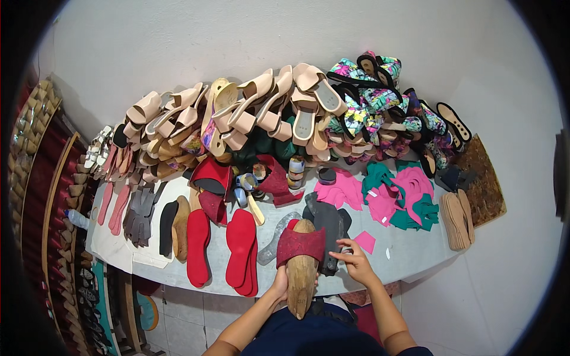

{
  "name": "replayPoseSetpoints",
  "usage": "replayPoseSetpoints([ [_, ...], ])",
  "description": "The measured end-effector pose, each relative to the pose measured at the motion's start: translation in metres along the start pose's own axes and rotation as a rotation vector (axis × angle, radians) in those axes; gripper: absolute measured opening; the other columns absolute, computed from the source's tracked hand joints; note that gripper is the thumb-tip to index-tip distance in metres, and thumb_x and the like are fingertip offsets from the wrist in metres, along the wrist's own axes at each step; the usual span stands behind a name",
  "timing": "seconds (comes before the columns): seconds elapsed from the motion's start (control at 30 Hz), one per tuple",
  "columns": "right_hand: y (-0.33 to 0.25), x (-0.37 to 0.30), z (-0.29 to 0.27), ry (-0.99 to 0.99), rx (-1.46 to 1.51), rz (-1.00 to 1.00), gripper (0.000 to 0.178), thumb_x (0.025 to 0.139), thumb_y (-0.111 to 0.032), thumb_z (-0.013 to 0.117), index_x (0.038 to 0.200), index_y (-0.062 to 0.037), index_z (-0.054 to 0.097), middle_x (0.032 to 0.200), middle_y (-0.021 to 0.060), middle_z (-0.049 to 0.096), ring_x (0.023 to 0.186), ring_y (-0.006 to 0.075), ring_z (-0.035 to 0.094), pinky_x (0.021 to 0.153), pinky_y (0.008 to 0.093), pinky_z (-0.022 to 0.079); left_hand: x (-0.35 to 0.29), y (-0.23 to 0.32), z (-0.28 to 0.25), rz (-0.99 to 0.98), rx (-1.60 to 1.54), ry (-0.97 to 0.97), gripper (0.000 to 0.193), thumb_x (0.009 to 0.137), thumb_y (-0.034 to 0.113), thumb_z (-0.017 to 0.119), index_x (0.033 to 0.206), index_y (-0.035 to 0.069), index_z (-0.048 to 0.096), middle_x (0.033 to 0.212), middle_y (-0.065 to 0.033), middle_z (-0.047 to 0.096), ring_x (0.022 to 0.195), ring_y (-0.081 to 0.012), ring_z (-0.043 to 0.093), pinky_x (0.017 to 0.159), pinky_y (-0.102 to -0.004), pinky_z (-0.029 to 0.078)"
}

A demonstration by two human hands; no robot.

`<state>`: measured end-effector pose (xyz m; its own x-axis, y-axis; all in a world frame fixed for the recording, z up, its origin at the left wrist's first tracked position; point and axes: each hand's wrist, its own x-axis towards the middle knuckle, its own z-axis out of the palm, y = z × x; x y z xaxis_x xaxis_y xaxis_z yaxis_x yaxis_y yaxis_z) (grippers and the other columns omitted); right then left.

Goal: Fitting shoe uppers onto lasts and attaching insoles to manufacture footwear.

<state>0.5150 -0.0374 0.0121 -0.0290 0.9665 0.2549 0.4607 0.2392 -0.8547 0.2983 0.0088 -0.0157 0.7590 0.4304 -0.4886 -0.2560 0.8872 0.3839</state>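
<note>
My left hand point(280, 281) is closed around the side of a wooden shoe last point(301, 286), which points toward me at the table's front edge. A dark red textured strap point(301, 244) wraps over the last's far part. Beyond the strap, a bit of red insole point(293, 224) shows. Just right of the strap is my right hand point(356, 264), its fingers apart and nothing visible in them. Dark grey soles point(332, 228) lie behind and beside the last. Red insoles point(198, 249) and another red stack point(241, 255) lie to the left.
Beige slide sandals point(255, 98) and colourful patterned sandals point(368, 101) are heaped along the wall. Pink fabric pieces point(341, 188) and green ones point(423, 215) lie at right, near tan soles point(456, 222). A brush point(255, 209) and small jars point(296, 168) stand mid-table. Shelves of lasts point(74, 237) line the left.
</note>
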Motion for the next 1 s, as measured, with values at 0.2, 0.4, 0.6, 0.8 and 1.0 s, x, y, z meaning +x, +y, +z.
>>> replayPoseSetpoints([
  [0.2,0.003,0.033,-0.002,0.254,0.291,0.212,0.029,0.085,-0.003,0.038,0.106,-0.0052,0.056,0.108,0.0097,0.048,0.098,0.017,0.048,0.081,0.0266,0.039,0.011,-0.005,0.003,-0.01,0.003,-0.068,0.076,0.081,0.061,0.014,0.114,-0.002,0.042,0.094,-0.021,0.056,0.081,-0.0296,0.058,0.073,-0.0397,0.048],
  [0.4,-0.004,0.078,0.017,0.193,0.323,0.031,0.036,0.091,-0.025,0.032,0.104,0.0019,0.053,0.103,0.0114,0.054,0.097,0.0181,0.05,0.085,0.0277,0.036,0.015,-0.001,0.023,-0.179,0.01,-0.175,0.074,0.083,0.059,0.014,0.114,-0.003,0.041,0.096,-0.0212,0.055,0.084,-0.0295,0.057,0.076,-0.039,0.047],
  [0.6,-0.014,0.083,0.022,0.086,0.291,0.117,0.029,0.089,-0.019,0.04,0.098,0.0029,0.056,0.096,0.01,0.058,0.092,0.0159,0.052,0.083,0.0263,0.037,0.007,-0.002,0.027,-0.118,-0.015,-0.223,0.069,0.085,0.055,0.015,0.115,-0.002,0.04,0.098,-0.0195,0.055,0.084,-0.0274,0.057,0.077,-0.0375,0.046],
  [0.8,-0.015,0.088,0.028,0.133,0.243,0.112,0.025,0.087,-0.018,0.044,0.098,0.0009,0.056,0.092,0.012,0.059,0.088,0.0168,0.055,0.079,0.0265,0.04,0.009,-0.007,0.018,-0.114,0.067,-0.175,0.055,0.088,0.04,0.018,0.116,-0.003,0.04,0.099,-0.0201,0.054,0.083,-0.0273,0.057,0.077,-0.0361,0.046],
  [1.0,-0.019,0.089,0.034,0.215,0.11,0.161,0.022,0.084,-0.017,0.046,0.092,0.0,0.058,0.083,0.0162,0.061,0.076,0.0234,0.06,0.069,0.0292,0.044,0.012,-0.007,0.021,-0.119,0.093,-0.102,0.053,0.088,0.037,0.018,0.117,-0.002,0.038,0.098,-0.0235,0.055,0.085,-0.0292,0.057,0.077,-0.0366,0.047],
])
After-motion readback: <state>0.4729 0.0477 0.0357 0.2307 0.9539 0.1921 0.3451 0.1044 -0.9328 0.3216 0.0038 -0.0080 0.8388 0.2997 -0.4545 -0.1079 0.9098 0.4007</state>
